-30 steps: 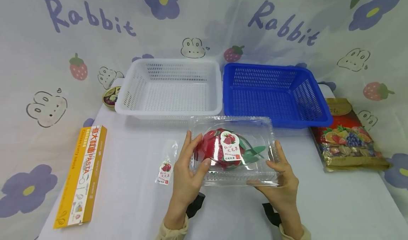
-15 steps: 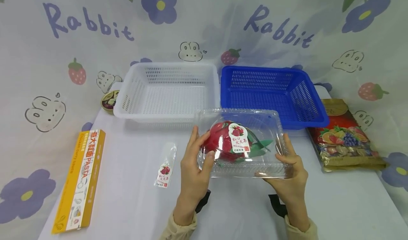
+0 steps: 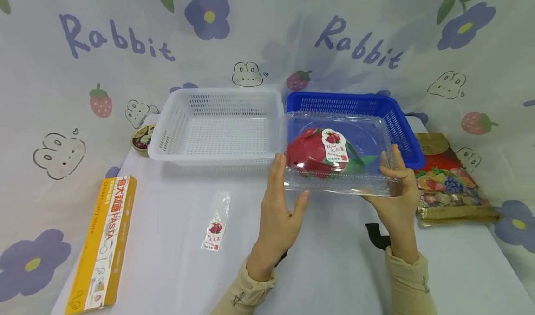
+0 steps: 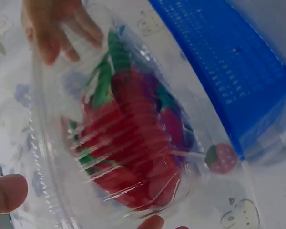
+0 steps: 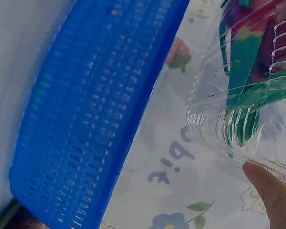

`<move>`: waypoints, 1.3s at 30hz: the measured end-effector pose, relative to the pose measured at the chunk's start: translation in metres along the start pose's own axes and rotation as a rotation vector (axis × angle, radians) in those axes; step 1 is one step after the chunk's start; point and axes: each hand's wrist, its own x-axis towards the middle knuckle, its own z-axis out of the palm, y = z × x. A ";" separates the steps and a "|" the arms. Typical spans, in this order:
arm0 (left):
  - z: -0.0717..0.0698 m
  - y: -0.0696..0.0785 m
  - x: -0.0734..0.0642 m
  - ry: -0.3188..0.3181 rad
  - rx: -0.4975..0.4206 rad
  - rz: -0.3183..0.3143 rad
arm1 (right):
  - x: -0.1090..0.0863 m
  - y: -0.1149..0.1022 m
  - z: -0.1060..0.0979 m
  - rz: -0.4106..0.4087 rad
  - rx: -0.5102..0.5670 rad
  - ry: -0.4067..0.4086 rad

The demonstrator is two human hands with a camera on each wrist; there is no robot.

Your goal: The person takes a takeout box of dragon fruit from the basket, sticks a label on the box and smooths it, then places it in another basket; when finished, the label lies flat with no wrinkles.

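Note:
A clear plastic clamshell box (image 3: 366,124) hangs in the air, overlapping the front of the blue basket in the head view. Inside lies a red dragon fruit (image 3: 307,153) with green leaves, under a lid bearing a white label (image 3: 335,147) printed with the fruit. My right hand (image 3: 397,192) grips the box's right end, thumb on top and other fingers underneath, partly hidden. At the left end, my left hand (image 3: 279,217) has straight fingers against the side, its thumb spread out by the front edge. The left wrist view shows the dragon fruit (image 4: 128,129) through the clear wall.
A white basket (image 3: 217,159) stands beside the blue basket (image 3: 334,96). On the left lie a yellow pasta box (image 3: 102,243) and a round tin (image 3: 142,139). A clear strip with a second label (image 3: 215,229) lies mid-table. A red and gold bag (image 3: 451,185) rests at right.
The box has moved up, away from me and rightwards, toward the blue basket. Both hands moved with it; the left thumb has come off the lid and the left fingers have straightened.

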 end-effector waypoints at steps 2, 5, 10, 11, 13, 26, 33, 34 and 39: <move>0.006 -0.001 0.002 -0.017 0.005 0.012 | 0.012 0.003 -0.003 0.047 -0.023 0.040; 0.015 -0.003 0.005 -0.056 0.013 0.022 | 0.029 0.007 -0.007 0.115 -0.081 0.090; 0.029 -0.010 0.011 -0.107 0.051 0.035 | 0.054 0.014 -0.012 0.163 -0.292 0.072; 0.032 -0.012 0.012 -0.107 0.061 0.038 | 0.058 0.016 -0.013 0.160 -0.319 0.058; 0.035 -0.016 0.014 -0.101 0.081 0.038 | 0.065 0.021 -0.015 0.159 -0.353 0.037; 0.068 -0.047 0.017 -0.232 0.445 -0.119 | 0.095 0.052 -0.022 0.217 -0.490 -0.034; 0.080 -0.052 0.015 -0.253 0.576 -0.145 | 0.101 0.068 -0.029 0.286 -0.549 -0.066; 0.081 -0.051 0.015 -0.257 0.588 -0.144 | 0.101 0.070 -0.030 0.301 -0.563 -0.070; 0.082 -0.047 0.015 -0.275 0.620 -0.138 | 0.104 0.077 -0.033 0.368 -0.605 -0.104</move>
